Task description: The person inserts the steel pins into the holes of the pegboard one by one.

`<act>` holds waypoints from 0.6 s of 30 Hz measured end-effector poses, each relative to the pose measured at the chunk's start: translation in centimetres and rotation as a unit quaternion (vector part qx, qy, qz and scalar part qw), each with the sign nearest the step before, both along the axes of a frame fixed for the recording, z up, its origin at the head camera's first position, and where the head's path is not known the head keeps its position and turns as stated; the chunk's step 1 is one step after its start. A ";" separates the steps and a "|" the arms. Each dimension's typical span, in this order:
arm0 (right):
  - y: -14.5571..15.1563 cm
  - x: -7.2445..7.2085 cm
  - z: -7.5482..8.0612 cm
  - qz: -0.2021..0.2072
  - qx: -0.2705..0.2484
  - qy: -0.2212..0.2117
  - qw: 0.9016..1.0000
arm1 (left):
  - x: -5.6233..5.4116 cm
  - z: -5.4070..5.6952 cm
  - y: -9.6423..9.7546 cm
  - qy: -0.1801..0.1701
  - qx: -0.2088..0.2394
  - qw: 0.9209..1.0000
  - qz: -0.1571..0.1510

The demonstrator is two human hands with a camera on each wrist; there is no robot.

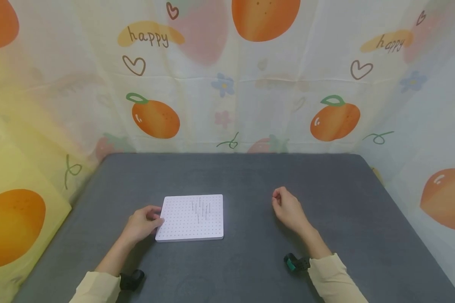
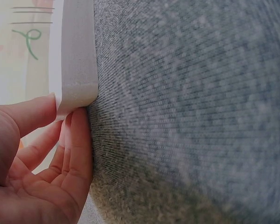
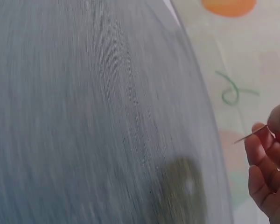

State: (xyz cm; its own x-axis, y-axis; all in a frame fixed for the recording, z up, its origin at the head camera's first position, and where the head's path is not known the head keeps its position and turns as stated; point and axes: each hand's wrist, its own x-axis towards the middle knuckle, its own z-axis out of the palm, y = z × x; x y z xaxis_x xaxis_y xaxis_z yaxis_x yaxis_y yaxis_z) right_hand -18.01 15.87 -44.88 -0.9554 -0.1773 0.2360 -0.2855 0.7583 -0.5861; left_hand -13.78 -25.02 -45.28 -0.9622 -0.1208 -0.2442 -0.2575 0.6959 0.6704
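A white pegboard [image 1: 180, 227] with a grid of small holes lies on the dark table. Several thin pins [image 1: 198, 218] stand upright in its right half. At the board's left edge, my left hand [image 1: 144, 222] grips it, thumb on top and fingers against the side and underside; the left wrist view shows this at a corner of the board [image 2: 79, 51]. My right hand [image 1: 289, 209] is above the table, well to the right of the board. In the right wrist view it pinches a thin pin [image 3: 250, 135] between thumb and fingertips.
The dark grey table [image 1: 250, 269] reaches back to a hanging cloth [image 1: 265, 109] printed with oranges, which also runs along the left and right sides. A dark band with a small device [image 1: 295, 262] is on the right wrist, another [image 1: 132, 280] on the left.
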 end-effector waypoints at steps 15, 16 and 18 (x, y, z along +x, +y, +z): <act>-5.9 0.6 0.2 0.041 -0.066 -0.018 0.997 | 0.0 0.0 0.0 0.003 0.009 1.000 -0.002; -6.2 0.6 0.3 0.041 -0.069 -0.015 0.997 | 0.0 0.0 0.0 0.004 0.009 1.000 -0.003; -6.8 0.6 0.3 0.046 -0.078 -0.008 0.996 | 0.0 0.0 -0.1 0.005 0.009 1.000 -0.004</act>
State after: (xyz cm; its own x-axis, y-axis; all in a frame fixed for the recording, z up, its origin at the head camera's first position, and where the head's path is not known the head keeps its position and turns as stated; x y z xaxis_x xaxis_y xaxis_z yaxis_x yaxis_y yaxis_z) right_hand -17.46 9.06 -44.56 -0.9408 -0.2269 0.2519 -0.3390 0.6291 -0.6995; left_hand -13.75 -25.08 -45.24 -0.9654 -0.1091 -0.2367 -0.2455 0.6854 0.6856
